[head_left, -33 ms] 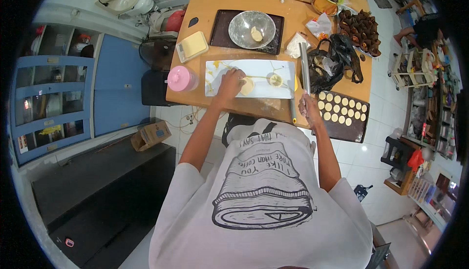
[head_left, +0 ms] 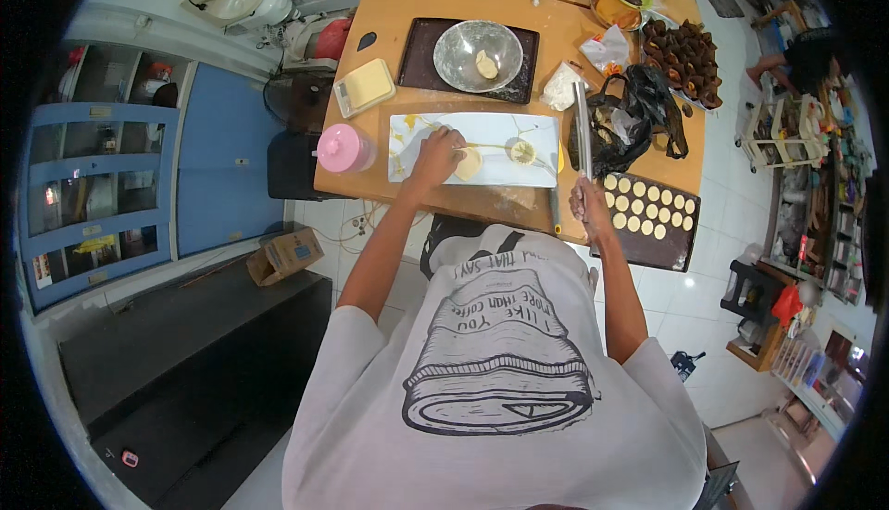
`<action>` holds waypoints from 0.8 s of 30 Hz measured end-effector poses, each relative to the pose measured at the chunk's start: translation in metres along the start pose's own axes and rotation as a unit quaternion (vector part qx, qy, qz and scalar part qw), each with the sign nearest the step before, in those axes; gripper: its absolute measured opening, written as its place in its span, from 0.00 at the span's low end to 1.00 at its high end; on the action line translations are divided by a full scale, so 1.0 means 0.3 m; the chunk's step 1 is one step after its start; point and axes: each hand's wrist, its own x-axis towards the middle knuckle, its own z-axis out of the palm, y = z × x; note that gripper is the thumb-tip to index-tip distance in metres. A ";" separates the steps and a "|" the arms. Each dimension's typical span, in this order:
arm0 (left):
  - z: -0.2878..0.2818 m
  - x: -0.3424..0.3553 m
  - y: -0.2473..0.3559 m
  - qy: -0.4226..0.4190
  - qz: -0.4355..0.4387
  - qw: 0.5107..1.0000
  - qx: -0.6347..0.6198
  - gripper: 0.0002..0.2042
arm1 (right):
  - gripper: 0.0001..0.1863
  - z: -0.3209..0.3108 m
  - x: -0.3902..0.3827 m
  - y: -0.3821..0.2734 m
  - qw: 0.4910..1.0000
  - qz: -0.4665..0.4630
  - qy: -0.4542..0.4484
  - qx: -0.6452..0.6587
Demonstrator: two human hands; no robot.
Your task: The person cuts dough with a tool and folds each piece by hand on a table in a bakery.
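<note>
Wooden table (head_left: 384, 12) ahead: my right hand (head_left: 585, 204) wraps a metal rod (head_left: 582, 130), my left hand (head_left: 439, 154) is at the dough (head_left: 469, 165), grip unreadable; I'd roll lightly, evenly.

One left hand (head_left: 437, 155) and one right hand (head_left: 585, 206) are counted, with one metal tube (head_left: 582, 130). On or beside the surface (head_left: 389, 14) are counted one white board (head_left: 544, 128), one metal bowl (head_left: 454, 58), one pink container (head_left: 343, 151) and two dark trays (head_left: 419, 47) (head_left: 639, 249); at near right, roughly twenty pale discs (head_left: 651, 210) are seen.
</note>
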 end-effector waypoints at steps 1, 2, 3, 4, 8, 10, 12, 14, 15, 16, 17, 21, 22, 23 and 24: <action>-0.005 0.009 -0.015 -0.018 0.019 1.000 0.007 0.07 | 0.26 -0.019 0.005 -0.006 1.000 -0.007 0.017 0.002; -0.010 0.020 -0.021 -0.016 0.018 1.000 0.007 0.07 | 0.25 -0.038 0.006 -0.010 0.998 -0.006 0.045 -0.033; -0.016 0.037 -0.020 -0.035 0.046 0.998 -0.005 0.07 | 0.25 -0.076 0.018 0.011 0.998 -0.008 0.048 -0.034; -0.019 0.050 -0.017 -0.054 0.075 0.996 -0.016 0.07 | 0.26 -0.104 0.032 0.038 0.987 -0.015 0.102 -0.124; -0.027 0.019 -0.005 -0.105 -0.044 0.985 -0.132 0.05 | 0.28 -0.148 0.053 0.135 0.957 -0.032 0.144 -0.251; -0.015 -0.036 -0.012 -0.037 -0.052 0.977 -0.205 0.05 | 0.29 -0.139 0.050 0.165 0.946 -0.011 0.145 -0.291; -0.015 -0.072 -0.015 -0.021 -0.051 0.975 -0.213 0.06 | 0.29 -0.136 0.057 0.185 0.948 -0.015 0.130 -0.291; -0.022 -0.098 0.008 -0.007 -0.052 0.974 -0.220 0.07 | 0.30 -0.148 0.089 0.213 0.945 -0.022 0.118 -0.305; -0.032 -0.102 0.042 0.002 -0.079 0.965 -0.251 0.07 | 0.30 -0.151 0.102 0.232 0.946 -0.022 0.118 -0.302; -0.044 -0.105 0.075 0.011 -0.107 0.954 -0.281 0.08 | 0.30 -0.154 0.115 0.253 0.939 -0.039 0.133 -0.315; -0.048 -0.113 0.094 0.013 -0.108 0.954 -0.279 0.08 | 0.30 -0.161 0.130 0.265 0.930 -0.057 0.147 -0.331; -0.046 -0.122 0.159 0.066 -0.244 0.814 -0.523 0.10 | 0.31 -0.180 0.187 0.320 0.875 -0.114 0.190 -0.431; -0.042 -0.119 0.174 0.081 -0.260 0.748 -0.606 0.11 | 0.31 -0.187 0.197 0.332 0.875 -0.116 0.189 -0.431; -0.044 -0.114 0.190 0.081 -0.259 0.748 -0.605 0.11 | 0.29 -0.197 0.203 0.345 0.861 -0.104 0.195 -0.458; -0.047 -0.107 0.205 0.062 -0.247 0.714 -0.652 0.13 | 0.28 -0.208 0.209 0.356 0.847 -0.092 0.201 -0.484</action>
